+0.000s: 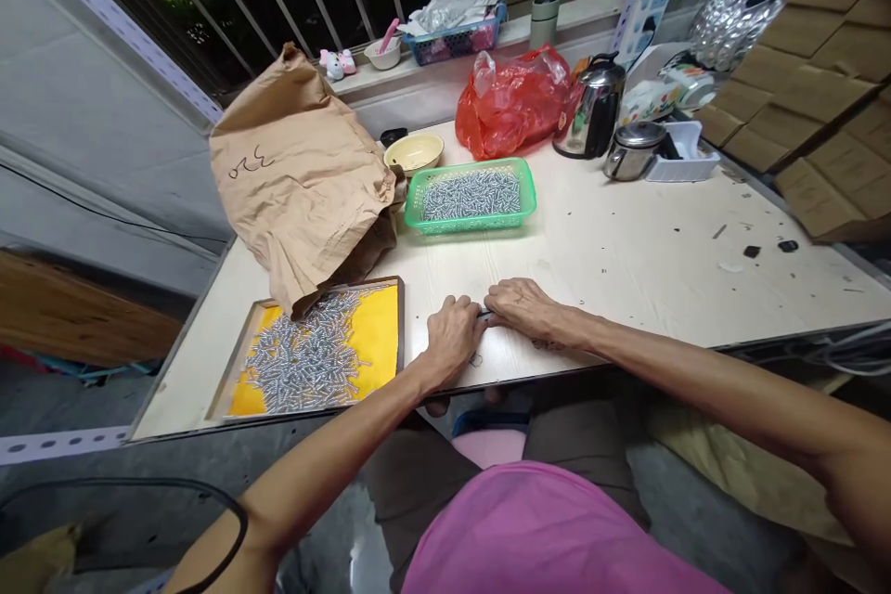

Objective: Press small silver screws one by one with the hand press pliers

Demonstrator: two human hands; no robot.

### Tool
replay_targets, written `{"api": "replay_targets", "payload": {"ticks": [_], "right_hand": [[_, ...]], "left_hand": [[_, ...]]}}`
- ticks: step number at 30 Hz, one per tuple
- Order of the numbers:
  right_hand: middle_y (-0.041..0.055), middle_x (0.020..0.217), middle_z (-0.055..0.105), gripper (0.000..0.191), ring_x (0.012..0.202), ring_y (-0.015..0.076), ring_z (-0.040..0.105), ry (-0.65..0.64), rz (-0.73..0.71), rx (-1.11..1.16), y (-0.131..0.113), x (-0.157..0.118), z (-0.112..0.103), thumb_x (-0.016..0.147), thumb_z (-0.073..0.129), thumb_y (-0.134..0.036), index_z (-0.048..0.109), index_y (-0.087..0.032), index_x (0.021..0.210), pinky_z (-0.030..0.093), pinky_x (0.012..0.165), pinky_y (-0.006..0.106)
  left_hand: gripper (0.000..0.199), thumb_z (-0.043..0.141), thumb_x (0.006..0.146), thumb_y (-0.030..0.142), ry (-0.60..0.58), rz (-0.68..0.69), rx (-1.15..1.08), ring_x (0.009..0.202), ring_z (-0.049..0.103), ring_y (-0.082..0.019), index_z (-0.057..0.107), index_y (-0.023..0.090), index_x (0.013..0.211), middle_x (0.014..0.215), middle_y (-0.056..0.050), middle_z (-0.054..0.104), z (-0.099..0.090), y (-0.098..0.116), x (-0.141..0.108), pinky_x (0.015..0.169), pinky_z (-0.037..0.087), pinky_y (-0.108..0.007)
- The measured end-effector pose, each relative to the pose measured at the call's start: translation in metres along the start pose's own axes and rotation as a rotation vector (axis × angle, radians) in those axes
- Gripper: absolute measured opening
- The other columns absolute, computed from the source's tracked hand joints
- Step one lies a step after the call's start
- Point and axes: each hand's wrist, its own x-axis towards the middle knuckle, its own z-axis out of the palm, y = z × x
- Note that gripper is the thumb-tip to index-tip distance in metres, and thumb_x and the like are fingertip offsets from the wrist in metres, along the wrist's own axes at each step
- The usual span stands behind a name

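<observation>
My left hand (454, 334) and my right hand (522, 304) are close together low over the table near its front edge, fingers curled and closed. A small, thin dark piece (485, 312) shows between their fingertips; its kind is too small to make out. Left of my hands, a shallow wooden tray (401, 325) with a yellow bottom holds a heap of small silvery metal pins (306, 357). Beyond my hands stands a green plastic basket (470, 225) with more of these silvery pieces in it.
A big brown paper sack (306, 176) leans over the tray's back edge. Behind the basket are a cream bowl (414, 151), a red plastic bag (511, 102), a steel kettle (595, 107) and a steel canister (633, 151). Cardboard (800, 83) stands at the right.
</observation>
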Motion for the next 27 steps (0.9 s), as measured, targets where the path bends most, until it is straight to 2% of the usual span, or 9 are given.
{"api": "replay_targets", "payload": {"ticks": [3,6,9,12,15,18,23,25,27], "right_hand": [[0.0106,0.090,0.062,0.031,0.085,0.0215,0.055,-0.009,0.013,-0.009,-0.003,-0.002,-0.003,0.094,0.044,-0.039,0.063,-0.014,0.091,0.036,0.070,0.030],[0.0118,0.095,0.061,0.031,0.089,0.0231,0.054,0.027,0.034,-0.034,-0.005,-0.007,-0.007,0.089,0.052,-0.041,0.063,-0.013,0.096,0.038,0.072,0.031],[0.0131,0.103,0.059,0.046,0.096,0.0254,0.051,0.086,0.013,-0.014,0.000,-0.012,-0.009,0.079,0.062,-0.052,0.060,-0.013,0.105,0.039,0.076,0.032],[0.0127,0.101,0.058,0.050,0.096,0.0242,0.050,0.099,-0.040,0.041,0.007,-0.014,-0.005,0.083,0.054,-0.057,0.060,-0.014,0.108,0.039,0.079,0.032],[0.0112,0.099,0.059,0.032,0.095,0.0218,0.050,0.120,-0.027,0.041,0.012,-0.009,0.002,0.093,0.045,-0.040,0.061,-0.015,0.106,0.037,0.079,0.031],[0.0096,0.097,0.061,0.019,0.093,0.0215,0.050,0.160,0.000,-0.031,0.018,0.004,0.009,0.092,0.047,-0.025,0.063,-0.016,0.100,0.034,0.076,0.030],[0.0080,0.093,0.062,0.018,0.089,0.0210,0.051,0.215,0.027,-0.082,0.026,0.020,0.009,0.092,0.047,-0.025,0.063,-0.017,0.096,0.032,0.076,0.032],[0.0086,0.094,0.062,0.018,0.089,0.0218,0.051,0.207,0.074,-0.103,0.018,0.021,0.004,0.091,0.047,-0.021,0.063,-0.016,0.098,0.032,0.075,0.032],[0.0100,0.097,0.062,0.019,0.091,0.0224,0.052,0.200,0.084,-0.107,-0.004,0.023,-0.002,0.090,0.046,-0.019,0.063,-0.015,0.098,0.033,0.074,0.032]], "left_hand": [[0.027,0.043,0.092,0.041,-0.010,-0.012,-0.011,0.100,0.051,-0.024,0.061,0.021,0.093,0.098,-0.006,0.060,-0.002,0.000,-0.001,0.066,0.046,-0.031],[0.030,0.046,0.090,0.043,0.037,-0.011,-0.030,0.101,0.052,-0.025,0.057,0.022,0.108,0.103,-0.007,0.060,0.002,-0.003,-0.007,0.070,0.049,-0.034],[0.040,0.050,0.089,0.038,0.151,-0.020,-0.079,0.113,0.049,-0.027,0.049,0.018,0.123,0.121,-0.011,0.056,0.013,-0.001,-0.018,0.085,0.048,-0.040],[0.038,0.048,0.089,0.027,0.247,0.030,-0.134,0.131,0.036,-0.029,0.047,0.014,0.125,0.137,-0.015,0.045,0.029,0.008,-0.032,0.102,0.038,-0.046],[0.040,0.049,0.089,0.030,0.271,0.117,-0.213,0.136,0.030,-0.030,0.047,0.014,0.126,0.141,-0.015,0.043,0.043,0.023,-0.046,0.106,0.033,-0.048],[0.044,0.047,0.091,0.036,0.293,0.134,-0.300,0.133,0.035,-0.029,0.044,0.015,0.129,0.138,-0.013,0.047,0.052,0.034,-0.054,0.109,0.029,-0.048],[0.045,0.045,0.091,0.042,0.316,0.148,-0.363,0.131,0.038,-0.028,0.045,0.015,0.127,0.130,-0.013,0.053,0.056,0.040,-0.061,0.111,0.024,-0.049],[0.047,0.046,0.090,0.043,0.323,0.155,-0.374,0.131,0.037,-0.028,0.044,0.014,0.127,0.129,-0.014,0.053,0.055,0.039,-0.062,0.111,0.023,-0.050],[0.050,0.048,0.089,0.043,0.335,0.159,-0.389,0.132,0.035,-0.029,0.043,0.013,0.129,0.131,-0.015,0.051,0.057,0.038,-0.062,0.111,0.023,-0.050]]}}
